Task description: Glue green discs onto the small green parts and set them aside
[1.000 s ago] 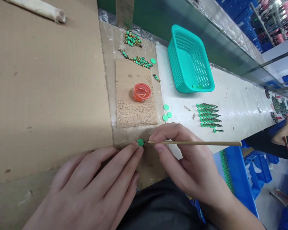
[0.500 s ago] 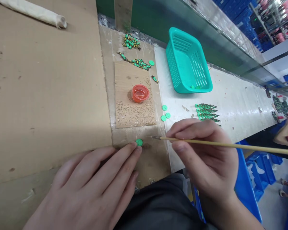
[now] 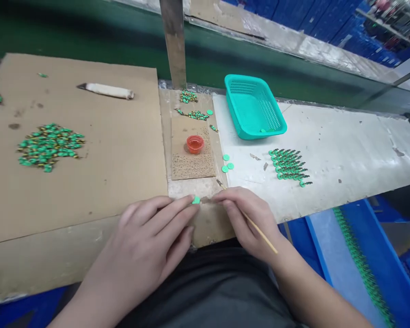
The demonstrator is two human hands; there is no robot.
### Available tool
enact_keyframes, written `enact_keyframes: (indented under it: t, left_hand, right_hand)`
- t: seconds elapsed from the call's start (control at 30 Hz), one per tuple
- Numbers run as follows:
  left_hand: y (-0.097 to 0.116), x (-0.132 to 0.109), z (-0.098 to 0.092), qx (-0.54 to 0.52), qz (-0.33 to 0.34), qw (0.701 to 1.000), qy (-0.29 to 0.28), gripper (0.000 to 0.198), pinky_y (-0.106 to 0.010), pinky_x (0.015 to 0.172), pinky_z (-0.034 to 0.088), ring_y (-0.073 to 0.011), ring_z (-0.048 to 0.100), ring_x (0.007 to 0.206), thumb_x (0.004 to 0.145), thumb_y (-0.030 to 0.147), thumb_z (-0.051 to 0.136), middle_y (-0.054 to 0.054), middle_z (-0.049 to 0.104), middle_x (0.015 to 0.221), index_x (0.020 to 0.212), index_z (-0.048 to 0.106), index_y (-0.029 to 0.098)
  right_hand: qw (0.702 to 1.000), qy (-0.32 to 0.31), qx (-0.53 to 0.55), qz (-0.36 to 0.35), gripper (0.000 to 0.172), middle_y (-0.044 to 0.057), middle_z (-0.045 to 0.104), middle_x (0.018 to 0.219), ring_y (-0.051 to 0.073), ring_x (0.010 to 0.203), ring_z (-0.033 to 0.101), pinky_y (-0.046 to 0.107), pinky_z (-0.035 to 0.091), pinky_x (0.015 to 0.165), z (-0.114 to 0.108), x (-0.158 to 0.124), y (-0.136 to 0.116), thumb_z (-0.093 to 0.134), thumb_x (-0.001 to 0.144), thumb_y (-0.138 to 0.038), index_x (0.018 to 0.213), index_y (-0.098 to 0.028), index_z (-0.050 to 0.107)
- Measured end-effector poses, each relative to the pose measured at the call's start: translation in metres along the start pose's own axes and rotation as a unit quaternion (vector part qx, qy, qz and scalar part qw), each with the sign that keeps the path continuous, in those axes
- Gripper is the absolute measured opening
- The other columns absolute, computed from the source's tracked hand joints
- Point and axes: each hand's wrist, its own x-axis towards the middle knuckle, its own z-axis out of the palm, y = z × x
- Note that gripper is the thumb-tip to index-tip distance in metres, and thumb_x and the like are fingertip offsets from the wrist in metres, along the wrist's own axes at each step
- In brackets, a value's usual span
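At the near edge of the desk point(image 3: 341, 150), the right hand point(image 3: 248, 218) has come back in toward the left hand point(image 3: 157, 232). The thin brush point(image 3: 259, 232) clamped in its grip now slants tip toward the far edge, off the work, so brushing looks paused. The green button point(image 3: 196, 200) sits near that near edge, partly covered by the left fingertips; whether they pinch or press, I can't tell. Beyond stand the turquoise basket point(image 3: 251, 109) by the far edge and the red cup point(image 3: 195, 149).
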Motion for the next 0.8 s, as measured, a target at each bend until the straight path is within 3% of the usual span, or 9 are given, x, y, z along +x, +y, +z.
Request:
enact_keyframes:
  t: [0.3,0.5,0.8]
  left_hand:
    - [0.000,-0.002,-0.002,-0.011,-0.006,1.000,0.000,0.030,-0.051,0.105,0.055,-0.0311,0.077,0.123,0.121,0.021,0.066,-0.007,0.087,0.148,0.150,0.075,0.025]
    - [-0.002,-0.004,-0.001,-0.031,-0.006,0.999,0.015,0.032,-0.052,0.103,0.055,-0.0311,0.078,0.122,0.119,0.020,0.066,-0.007,0.088,0.147,0.149,0.077,0.022]
    - [-0.002,-0.008,0.002,-0.048,-0.001,0.999,0.014,0.027,-0.055,0.107,0.054,-0.0325,0.078,0.126,0.120,0.019,0.066,-0.007,0.088,0.148,0.144,0.079,0.020]
  right_hand:
    - [0.997,-0.012,-0.077,-0.010,0.017,0.008,0.085,0.105,0.024,0.101,0.082,0.040,0.069,0.094,0.024,0.014,0.002,0.065,0.119,-0.014,0.114,-0.023,0.079]
    - [0.998,0.014,-0.055,-0.028,0.023,0.008,0.087,0.111,0.022,0.104,0.084,0.038,0.071,0.097,0.027,0.008,-0.006,0.056,0.120,-0.008,0.126,-0.022,0.073]
    - [0.997,0.013,-0.066,-0.027,0.029,0.006,0.085,0.108,0.023,0.100,0.084,0.040,0.074,0.091,0.030,0.006,-0.013,0.060,0.113,-0.004,0.129,-0.027,0.070]
